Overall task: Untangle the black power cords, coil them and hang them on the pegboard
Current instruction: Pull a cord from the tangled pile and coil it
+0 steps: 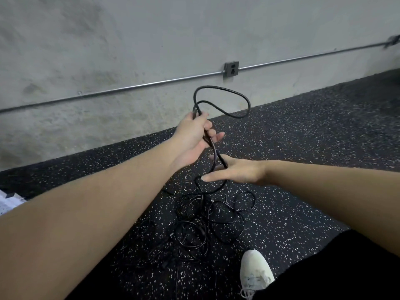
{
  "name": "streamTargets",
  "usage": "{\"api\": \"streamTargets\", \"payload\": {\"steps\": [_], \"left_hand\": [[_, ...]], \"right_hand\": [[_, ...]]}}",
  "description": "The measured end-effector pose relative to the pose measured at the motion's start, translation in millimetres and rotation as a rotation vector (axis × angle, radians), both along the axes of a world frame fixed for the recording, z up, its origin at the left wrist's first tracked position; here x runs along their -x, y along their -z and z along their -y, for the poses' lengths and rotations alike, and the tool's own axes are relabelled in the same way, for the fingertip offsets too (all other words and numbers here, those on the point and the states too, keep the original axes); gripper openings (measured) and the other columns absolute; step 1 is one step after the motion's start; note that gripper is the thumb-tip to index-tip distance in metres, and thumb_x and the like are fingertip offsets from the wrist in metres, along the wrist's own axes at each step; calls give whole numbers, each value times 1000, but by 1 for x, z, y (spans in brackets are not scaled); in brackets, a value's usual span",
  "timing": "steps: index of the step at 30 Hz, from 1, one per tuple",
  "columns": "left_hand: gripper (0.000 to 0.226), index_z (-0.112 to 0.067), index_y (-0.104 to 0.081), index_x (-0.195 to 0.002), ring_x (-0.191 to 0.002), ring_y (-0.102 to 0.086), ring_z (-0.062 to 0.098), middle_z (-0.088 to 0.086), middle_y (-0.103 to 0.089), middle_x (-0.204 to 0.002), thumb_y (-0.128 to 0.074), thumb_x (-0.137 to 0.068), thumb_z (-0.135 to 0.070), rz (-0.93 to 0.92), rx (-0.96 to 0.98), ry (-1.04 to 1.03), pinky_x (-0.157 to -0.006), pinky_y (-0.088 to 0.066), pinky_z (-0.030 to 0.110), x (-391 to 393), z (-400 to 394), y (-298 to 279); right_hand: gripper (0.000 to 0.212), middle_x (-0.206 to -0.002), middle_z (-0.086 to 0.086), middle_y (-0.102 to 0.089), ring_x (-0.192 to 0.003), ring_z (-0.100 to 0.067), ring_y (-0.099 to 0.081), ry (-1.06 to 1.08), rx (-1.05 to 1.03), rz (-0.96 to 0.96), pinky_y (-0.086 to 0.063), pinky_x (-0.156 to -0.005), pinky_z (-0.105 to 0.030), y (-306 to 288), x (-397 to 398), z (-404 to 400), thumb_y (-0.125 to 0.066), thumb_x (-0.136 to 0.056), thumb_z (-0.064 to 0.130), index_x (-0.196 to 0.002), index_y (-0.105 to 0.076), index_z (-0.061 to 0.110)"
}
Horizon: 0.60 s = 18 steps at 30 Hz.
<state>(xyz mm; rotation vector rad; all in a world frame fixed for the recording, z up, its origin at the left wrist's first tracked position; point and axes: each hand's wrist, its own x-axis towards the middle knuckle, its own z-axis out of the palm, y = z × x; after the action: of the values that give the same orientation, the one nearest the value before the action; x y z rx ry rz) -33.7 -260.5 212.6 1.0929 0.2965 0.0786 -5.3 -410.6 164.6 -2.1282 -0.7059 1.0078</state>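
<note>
A thick black power cord [225,92] loops up above my left hand [195,135], which grips it with curled fingers in mid air. The same cord runs down from that hand across my right hand [233,171], whose fingers are stretched out straight with the cord passing between them. Below the hands the cord drops into a tangle of thin black cords [205,221] lying on the speckled black floor. No pegboard is in view.
A grey concrete wall [129,40] with a metal conduit [134,87] and an outlet box [231,69] stands just beyond the hands. My white shoe [255,271] rests on the floor to the right of the tangle. White papers [8,202] lie at the left edge.
</note>
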Motion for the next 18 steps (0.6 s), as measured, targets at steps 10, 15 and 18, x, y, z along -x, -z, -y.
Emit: {"api": "streamTargets", "payload": {"steps": [10,15,18], "left_hand": [[103,-12,-54,-132,-106,-68,32,-2,-75,-101,-43,-73,-94,-3,-469,162,-99,-49,44,15,-27,23],[64,-41,-56,-130,-123,-60,6,-20,-67,-125,-66,-77,-77,-20,-931,445,-118,-37,50,30,-44,52],[34,-37,-67,-119,-114,-65,3,-17,-73,-119,-75,-87,-49,-87,-926,567,-109,-43,37,35,-40,58]], "right_hand": [[43,-101,-19,-76,-91,-31,-75,331,-411,104,-56,-95,-54,-27,9,-44,-38,-108,42,-100,-65,10],[40,-66,-12,-71,-66,-29,-74,555,-604,17,-63,-73,-49,-48,-4,-39,-37,-109,37,-84,-51,9],[36,-50,-1,-62,-49,-20,-66,710,-715,-122,-62,-69,-45,-52,-12,-38,-36,-110,36,-84,-48,14]]}}
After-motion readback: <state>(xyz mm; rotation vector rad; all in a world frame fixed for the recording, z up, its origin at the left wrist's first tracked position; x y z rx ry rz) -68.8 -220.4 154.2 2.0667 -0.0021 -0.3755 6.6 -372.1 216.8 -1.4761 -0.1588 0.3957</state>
